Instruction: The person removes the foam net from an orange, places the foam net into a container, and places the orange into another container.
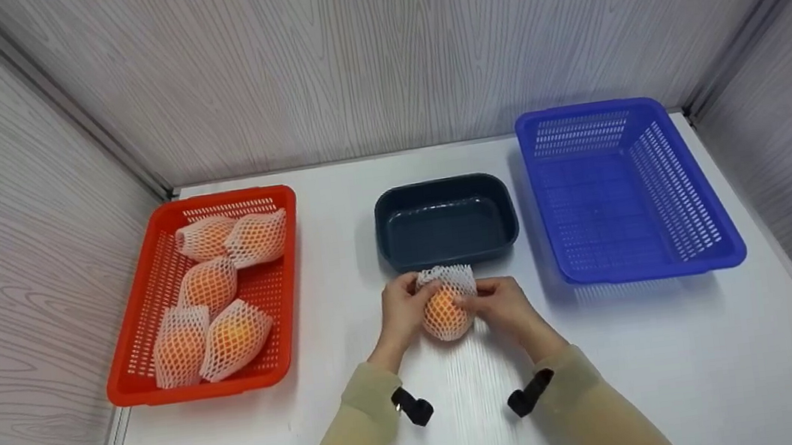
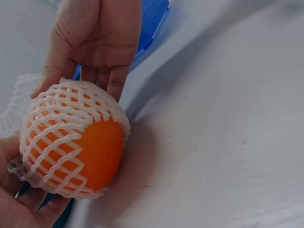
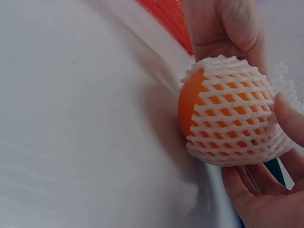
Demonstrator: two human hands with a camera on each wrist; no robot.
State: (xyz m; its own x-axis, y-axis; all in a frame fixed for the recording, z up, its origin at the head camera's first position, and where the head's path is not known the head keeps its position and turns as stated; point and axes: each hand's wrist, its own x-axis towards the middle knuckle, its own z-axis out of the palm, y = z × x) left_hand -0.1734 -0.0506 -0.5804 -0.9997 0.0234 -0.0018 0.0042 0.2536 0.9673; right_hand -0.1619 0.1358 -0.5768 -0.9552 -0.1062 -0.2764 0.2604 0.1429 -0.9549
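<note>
An orange (image 1: pixel 444 315) in a white foam net sleeve (image 1: pixel 457 281) is held between both hands, in front of the dark tray. My left hand (image 1: pixel 403 314) grips its left side, thumb on top of the net. On the opposite side my right hand (image 1: pixel 508 310) grips it with the thumb over the mesh. Bare orange peel (image 2: pixel 105 152) shows at the end nearest me in the left wrist view, where the net stops short. The sleeve's loose end (image 2: pixel 21 97) extends past the fruit on the far side.
At left stands a red basket (image 1: pixel 119 396) with several net-wrapped oranges (image 1: pixel 209 285). A dark rectangular tray (image 1: pixel 447 235) sits just beyond the hands. The blue basket (image 1: pixel 598 205) is at the right. Wood-grain panels (image 1: pixel 375 51) enclose the white table (image 1: pixel 686 368) at back and sides.
</note>
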